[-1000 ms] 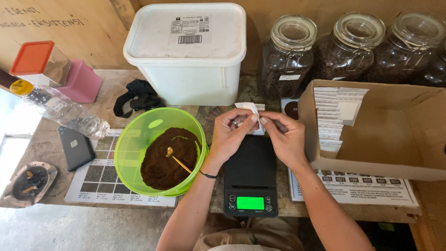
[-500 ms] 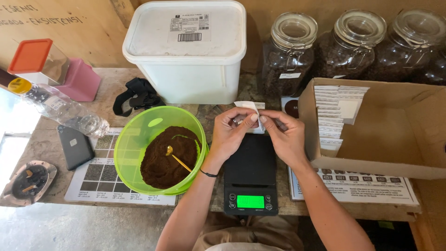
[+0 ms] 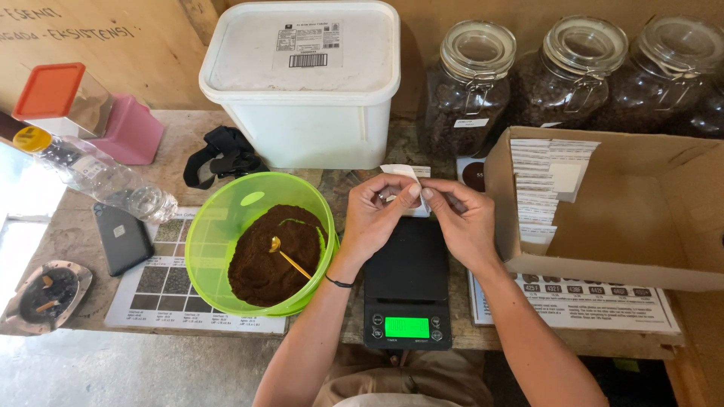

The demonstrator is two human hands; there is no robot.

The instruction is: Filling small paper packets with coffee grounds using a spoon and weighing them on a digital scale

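Both my hands meet over the far end of a black digital scale with a lit green display. My left hand and my right hand pinch a small white paper sachet between their fingertips. To the left stands a green plastic bowl holding dark brown ground powder and a small gold spoon. At the right an open cardboard box holds a row of white sachets standing on edge.
A large white lidded tub stands behind the bowl. Three glass jars of dark beans line the back. A plastic bottle, a black phone, an ashtray, a pink container and printed charts lie around.
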